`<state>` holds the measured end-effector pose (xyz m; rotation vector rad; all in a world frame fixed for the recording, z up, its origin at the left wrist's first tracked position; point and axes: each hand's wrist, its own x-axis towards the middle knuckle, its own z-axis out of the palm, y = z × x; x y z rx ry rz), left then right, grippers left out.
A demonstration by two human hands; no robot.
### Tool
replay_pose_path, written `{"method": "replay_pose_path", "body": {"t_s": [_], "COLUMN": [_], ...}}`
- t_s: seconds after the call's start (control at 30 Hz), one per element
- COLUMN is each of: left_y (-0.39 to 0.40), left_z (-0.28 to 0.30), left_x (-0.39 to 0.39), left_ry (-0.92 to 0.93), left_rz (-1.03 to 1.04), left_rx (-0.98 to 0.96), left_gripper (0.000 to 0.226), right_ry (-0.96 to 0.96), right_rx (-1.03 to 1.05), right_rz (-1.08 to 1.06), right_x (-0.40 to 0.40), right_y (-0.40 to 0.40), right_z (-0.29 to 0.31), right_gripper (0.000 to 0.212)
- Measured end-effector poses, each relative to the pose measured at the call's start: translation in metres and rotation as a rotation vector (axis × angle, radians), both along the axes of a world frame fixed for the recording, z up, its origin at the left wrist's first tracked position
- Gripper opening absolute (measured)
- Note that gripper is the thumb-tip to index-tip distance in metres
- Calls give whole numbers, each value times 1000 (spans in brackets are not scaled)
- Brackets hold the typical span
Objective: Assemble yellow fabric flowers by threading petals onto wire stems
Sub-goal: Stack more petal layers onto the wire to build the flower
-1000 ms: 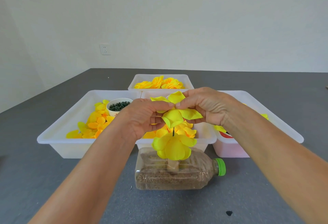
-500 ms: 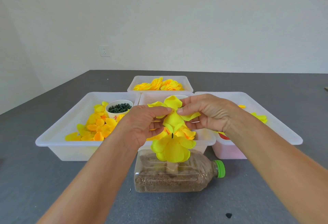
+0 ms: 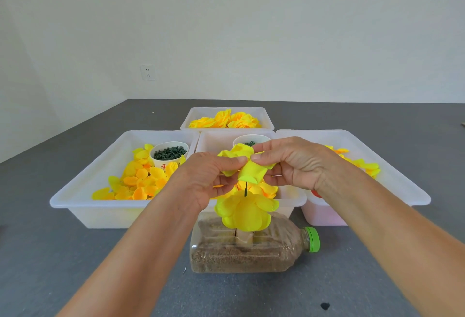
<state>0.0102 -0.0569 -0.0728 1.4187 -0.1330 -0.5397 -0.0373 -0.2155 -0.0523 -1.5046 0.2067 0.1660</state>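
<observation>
Both hands up over the table, thumb + forefinger tips nearly meeting. Left hand pinches the petal layer from the left, right hand pinches it from the right; yellow fabric bunched btwn the fingers. Just below the fingers the green wire stem sticks up out of a part-built flower, seated on a sand-filled bottle lying on its side. Behind the fingers: white bins w/ loose petals
</observation>
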Motion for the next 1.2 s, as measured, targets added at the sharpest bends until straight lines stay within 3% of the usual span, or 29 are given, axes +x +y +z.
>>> {"method": "replay_pose_path", "body": {"t_s": [0.27,0.6,0.77,0.93,1.2], "left_y": [-1,4,0,-1,4], "left_z": [2,6,4,3,6], "left_x": [-3,-2,-6,-10,-9], "left_ry": [-10,-228,-415,-510,-409], "left_rz": [10,113,167,183,218], "left_rx": [-17,-25,13,20,-104], "left_gripper": [15,6,27,30,21], "right_ry": [-24,-122,-200,-314,-285], "right_rx": [48,186,103,-4,25], "right_rz": [-5,-124,-203,-269,-174], "right_x": [0,-3,-2,-4,-13], "right_y": [0,-4,0,4,-1], "right_z": [-3,-5,-8,-5,-1], "right_gripper": [17,10,13,25,3]}}
